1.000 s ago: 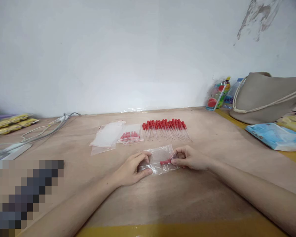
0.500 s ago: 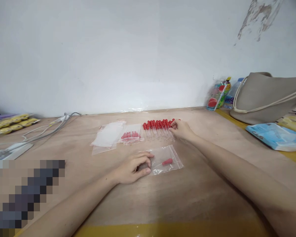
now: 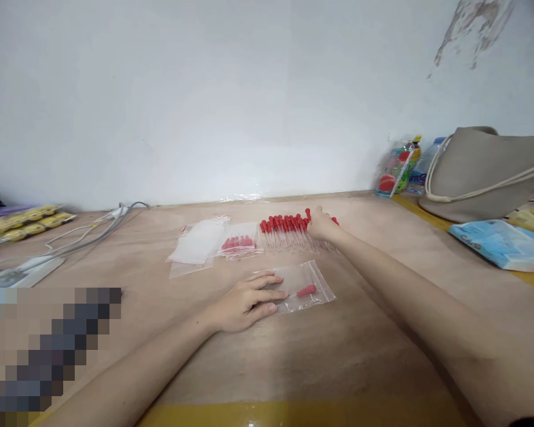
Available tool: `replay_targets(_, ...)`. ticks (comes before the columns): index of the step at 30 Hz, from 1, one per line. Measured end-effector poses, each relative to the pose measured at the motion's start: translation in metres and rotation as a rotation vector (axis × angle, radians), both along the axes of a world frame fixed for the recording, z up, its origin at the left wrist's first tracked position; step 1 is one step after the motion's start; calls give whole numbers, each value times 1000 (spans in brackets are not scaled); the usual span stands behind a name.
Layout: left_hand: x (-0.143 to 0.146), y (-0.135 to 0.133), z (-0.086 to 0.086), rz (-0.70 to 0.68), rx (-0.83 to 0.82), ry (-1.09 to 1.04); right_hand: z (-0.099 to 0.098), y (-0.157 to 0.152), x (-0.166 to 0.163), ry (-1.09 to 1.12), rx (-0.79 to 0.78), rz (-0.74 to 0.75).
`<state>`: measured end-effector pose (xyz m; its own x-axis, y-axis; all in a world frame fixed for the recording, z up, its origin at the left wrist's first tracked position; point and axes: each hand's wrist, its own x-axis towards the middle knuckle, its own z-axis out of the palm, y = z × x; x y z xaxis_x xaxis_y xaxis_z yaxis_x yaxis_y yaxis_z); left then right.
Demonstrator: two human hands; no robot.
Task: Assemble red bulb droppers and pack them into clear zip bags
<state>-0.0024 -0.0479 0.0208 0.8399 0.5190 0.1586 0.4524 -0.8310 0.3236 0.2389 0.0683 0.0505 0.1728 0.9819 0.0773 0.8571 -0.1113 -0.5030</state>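
Note:
My left hand [image 3: 251, 301] lies with its fingers stretched out over the left end of a clear zip bag [image 3: 324, 290]. Inside this bag is a single dropper [image 3: 307, 290] with a red bulb; part of its stem reaches under my fingertips. Farther back, my right hand [image 3: 323, 225] is closed at a row of red-bulbed droppers [image 3: 285, 224] with clear stems. One dropper's bulb [image 3: 308, 213] rises above the row right at the fingers, which look pinched on it, though they are partly hidden. More droppers show past the hand's right side.
Left of the row, a stack of bags with droppers [image 3: 239, 243] lies beside flat, pale bags [image 3: 199, 240]. Cables [image 3: 111, 222] and a power strip [image 3: 35, 267] are at the left. A grey bag [image 3: 485, 172], bottles [image 3: 400, 169] and a blue packet [image 3: 501, 243] stand or lie at the right.
My left fingers have straightened and spread farther over the zip bag. My right hand has turned and shifted slightly at the row, and a red bulb now sticks up beside it.

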Motion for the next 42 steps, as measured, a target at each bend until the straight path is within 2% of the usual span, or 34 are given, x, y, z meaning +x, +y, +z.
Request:
replay_targets(3,1,0,0,7,2,9,5,-11,12,29,30,25)
replay_targets(5,1,0,1,11,-2,9,2,-23,20,136,69,82)
replay_targets(9,2,0,1,6,-1,-10,-19,-53,31,594,141,226)
replay_targets(14,3,-1,2,11,7,5,-49,-79,33,923,175,138)
replay_targets(17,3,-2,3,13,8,3,-53,-90,28,1070,130,63)
replay_targets(20,3,-2,3,9,5,4,-50,-101,24,1172,66,73)
replay_targets(26,3,-2,4,17,-17,-1,-47,-116,31,1198,25,123)
replay_targets(32,3,-2,3,18,-10,-26,-48,-115,40,1233,1,127)
replay_targets(34,3,-2,3,21,-7,-18,-50,-113,44,1146,-36,200)
replay_targets(38,3,-3,4,37,-3,11,-53,-112,48,799,-70,452)
replay_targets(42,3,-3,3,34,1,5,-50,-111,45,496,62,614)
